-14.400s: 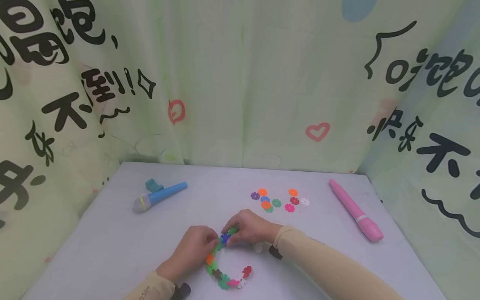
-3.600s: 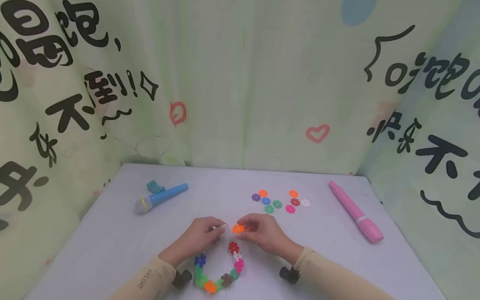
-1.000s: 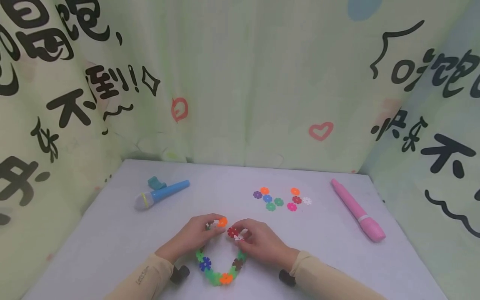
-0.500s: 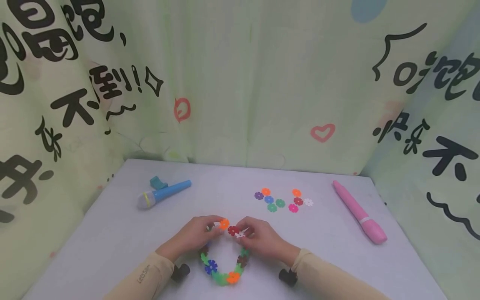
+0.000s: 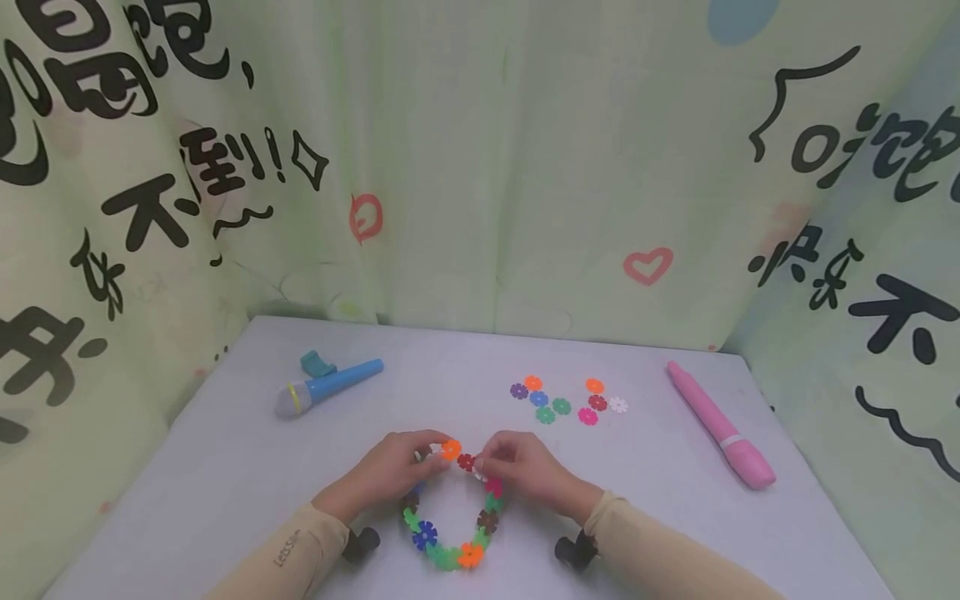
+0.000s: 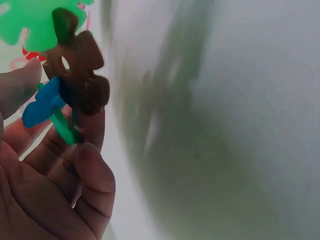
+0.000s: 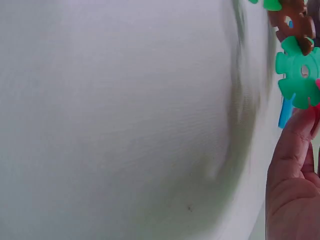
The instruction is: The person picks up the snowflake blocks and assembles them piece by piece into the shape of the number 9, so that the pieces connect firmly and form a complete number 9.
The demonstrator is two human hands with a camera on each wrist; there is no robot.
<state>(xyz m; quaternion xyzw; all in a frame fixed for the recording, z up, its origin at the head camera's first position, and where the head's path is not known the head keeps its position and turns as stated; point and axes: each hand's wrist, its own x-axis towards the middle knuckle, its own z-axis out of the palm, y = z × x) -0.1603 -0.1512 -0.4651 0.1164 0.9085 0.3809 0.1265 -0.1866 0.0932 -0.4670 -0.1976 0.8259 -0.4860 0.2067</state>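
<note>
Linking so far: a flower chain [image 5: 447, 557] of many coloured discs already curves into almost a full ring, so most of the loop looks done; what seems left is its top, where the orange end disc [image 5: 451, 450] and the red end disc [image 5: 467, 462] sit edge to edge or nearly so. Whether these two are slotted together cannot be told.
Blue microphone [image 5: 345, 381]: beyond the chain and to its left, with a small teal piece [image 5: 317, 364] just behind it.
Left hand [image 5: 393, 467]: at the chain's upper left, thumb and fingers pinching it by the orange end disc; the left wrist view shows a brown disc [image 6: 85, 70] of the chain in front of the fingers.
Ring's place: its top lies between the two hands, its lower curve nearer the person than either; I cannot tell how much of it rests on the desk [image 5: 435, 358].
Right hand [image 5: 528, 467]: at the chain's upper right, pinching it next to the red end disc; in the right wrist view a green disc [image 7: 292, 75] shows just above the thumb.
Loose discs [image 5: 562, 406]: nine, unlinked, beyond the chain and to its right.
Pink microphone [image 5: 720, 425]: well apart from the chain, farthest to its right.
</note>
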